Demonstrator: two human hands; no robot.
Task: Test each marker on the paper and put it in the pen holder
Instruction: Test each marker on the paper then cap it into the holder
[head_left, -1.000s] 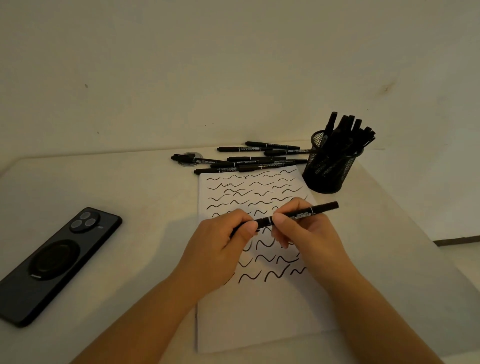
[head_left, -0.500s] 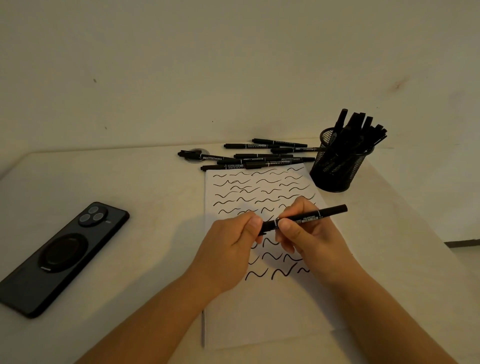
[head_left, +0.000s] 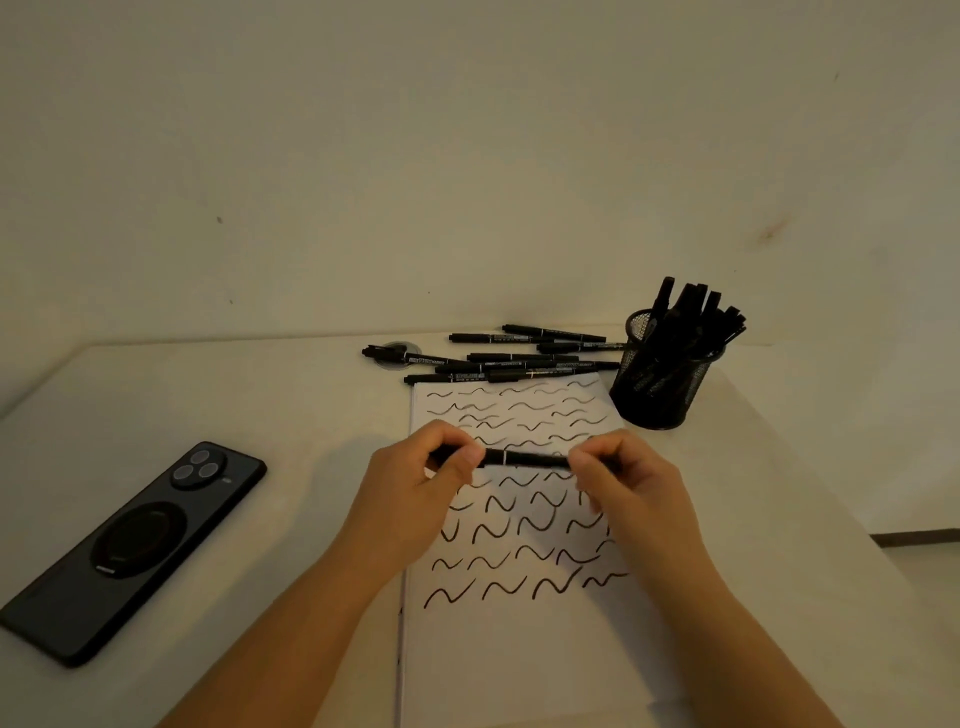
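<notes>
Slim black marker (head_left: 524, 459) held level at frame centre, above white paper sheet (head_left: 519, 649). Left hand (head_left: 415, 488) and right hand (head_left: 623, 488) each pinching one end; capped or uncapped unclear. Many squiggles on sheet. Black mesh pen holder (head_left: 662, 384), centre right, well stocked. Loose black markers (head_left: 509, 356) untested above sheet.

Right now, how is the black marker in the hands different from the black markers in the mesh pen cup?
The black marker in the hands lies level above the paper; the black markers in the mesh pen cup stand leaning. The left hand and right hand grip the first at both ends; nothing touches those in the cup. All are black and slim.
</notes>
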